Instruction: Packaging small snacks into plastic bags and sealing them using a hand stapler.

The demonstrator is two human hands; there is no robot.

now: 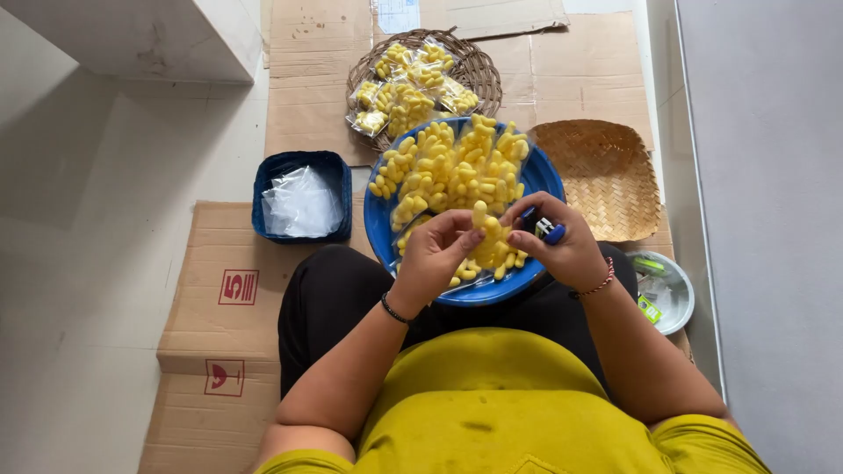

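A square dark-blue plastic basket of clear empty plastic bags sits on flattened brown cardboard on the floor, at nine o'clock from the lap, within easy reach of the left arm. At the centre, a round blue plastic basin heaped with yellow puffed finger-shaped snacks rests on the person's lap, so both hands work directly over the supply. The left hand pinches a small clear bag of the snacks at its edge; the right hand closes on the bag's other side while also gripping a blue lighter against the palm. At twelve o'clock, a round woven rattan tray collects filled packets. At two o'clock lies an empty woven bamboo tray; at four o'clock, a small white bowl holds odd items, too small to tell.
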